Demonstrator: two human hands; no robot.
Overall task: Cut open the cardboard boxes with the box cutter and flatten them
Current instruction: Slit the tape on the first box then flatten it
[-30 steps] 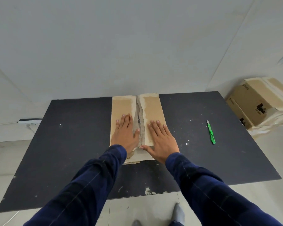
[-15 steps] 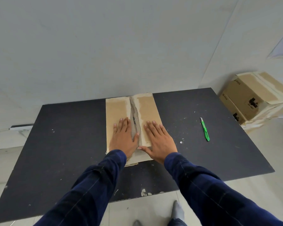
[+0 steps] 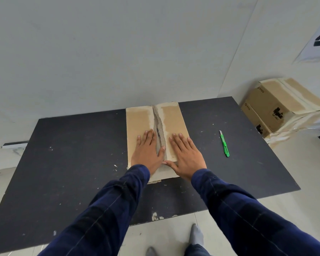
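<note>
"Fingers (image 3: 149,138), head view?"
"Straight and close together. Left hand (image 3: 148,154) and right hand (image 3: 187,157) press flat on the flattened cardboard box (image 3: 137,122), one on each side of its torn seam."
"Edges, clearance?"
"Box meets the far edge of the table (image 3: 72,163), with open tabletop on both sides. Box cutter (image 3: 224,144) lies well apart, to the right."

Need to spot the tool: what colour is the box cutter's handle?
Bright green; the box cutter shows best in head view.
</note>
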